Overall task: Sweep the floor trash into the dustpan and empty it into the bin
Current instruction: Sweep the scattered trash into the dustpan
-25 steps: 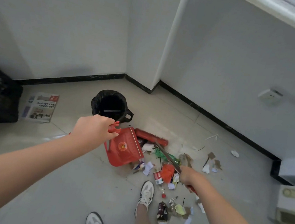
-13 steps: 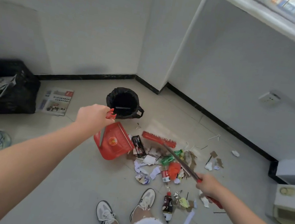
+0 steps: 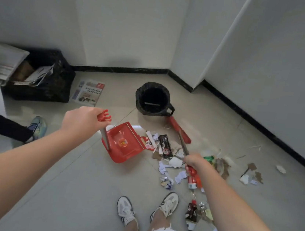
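My left hand (image 3: 81, 121) grips the red top of the dustpan handle. The red dustpan (image 3: 125, 143) rests on the floor with its open mouth facing right toward the trash. My right hand (image 3: 195, 161) grips the broom handle; the red broom head (image 3: 179, 129) lies on the floor just right of the bin. The bin (image 3: 154, 99), lined with a black bag, stands behind the dustpan. Wrappers and paper scraps (image 3: 164, 149) lie at the dustpan's mouth, and more litter (image 3: 224, 166) spreads to the right. A small dark bottle (image 3: 191, 213) lies near my right shoe.
A black crate (image 3: 42, 79) with papers stands at the left wall, a newspaper (image 3: 88, 92) flat beside it. Another person's leg and shoe (image 3: 37, 127) are at the left. My own shoes (image 3: 165, 206) stand at the bottom. Walls close off the back and right.
The view has shifted, so everything sits further right and lower. The dustpan has tipped flatter, its inside now showing. The broom head has moved back toward the bin.
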`<state>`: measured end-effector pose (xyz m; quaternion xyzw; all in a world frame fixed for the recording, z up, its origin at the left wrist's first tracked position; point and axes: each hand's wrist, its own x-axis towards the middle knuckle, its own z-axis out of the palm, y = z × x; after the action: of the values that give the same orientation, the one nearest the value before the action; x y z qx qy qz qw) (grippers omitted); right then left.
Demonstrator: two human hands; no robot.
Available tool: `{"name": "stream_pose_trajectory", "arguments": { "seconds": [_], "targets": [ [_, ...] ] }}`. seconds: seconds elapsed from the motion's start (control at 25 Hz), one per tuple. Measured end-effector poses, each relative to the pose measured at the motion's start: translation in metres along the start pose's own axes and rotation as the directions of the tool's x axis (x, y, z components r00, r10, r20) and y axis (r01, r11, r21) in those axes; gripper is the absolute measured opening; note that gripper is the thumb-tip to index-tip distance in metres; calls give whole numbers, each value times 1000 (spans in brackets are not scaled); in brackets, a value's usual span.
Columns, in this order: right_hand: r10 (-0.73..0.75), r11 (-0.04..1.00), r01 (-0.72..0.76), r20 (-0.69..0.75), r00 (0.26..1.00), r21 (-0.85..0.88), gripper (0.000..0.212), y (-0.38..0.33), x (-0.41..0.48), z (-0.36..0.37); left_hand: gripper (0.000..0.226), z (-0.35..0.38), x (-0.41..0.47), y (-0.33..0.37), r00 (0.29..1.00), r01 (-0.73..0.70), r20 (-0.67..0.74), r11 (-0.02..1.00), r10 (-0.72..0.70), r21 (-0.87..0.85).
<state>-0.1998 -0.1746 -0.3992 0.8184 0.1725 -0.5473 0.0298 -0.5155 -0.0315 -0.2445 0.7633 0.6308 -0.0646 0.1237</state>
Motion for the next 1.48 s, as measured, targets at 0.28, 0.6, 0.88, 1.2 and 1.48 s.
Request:
{"name": "stream_pose_trajectory", "arguments": {
  "seconds": [0.28,0.6,0.88,1.2,1.48],
  "targets": [
    [-147,858,120,-15,989,-500,40,42,-35,52,31,8,8,-13,998,25,55,999,-27,37],
    [-206,398,-4,-94,974,-917,77,130,-82,-1,31,2,14,-18,996,-55,68,996,50,75],
    [-144,491,-32,-117,983,-871,67,157,-108,-52,28,-9,15,-29,997,-68,32,997,68,26],
    [-239,723,80,-140,961,-686,52,120,-107,-33,32,-16,17,-35,996,48,-64,992,-56,-119],
    [-291,779,268,52,955,-567,36,43,-35,47,31,-11,20,-43,985,108,-128,990,-119,-91]
  ]
}}
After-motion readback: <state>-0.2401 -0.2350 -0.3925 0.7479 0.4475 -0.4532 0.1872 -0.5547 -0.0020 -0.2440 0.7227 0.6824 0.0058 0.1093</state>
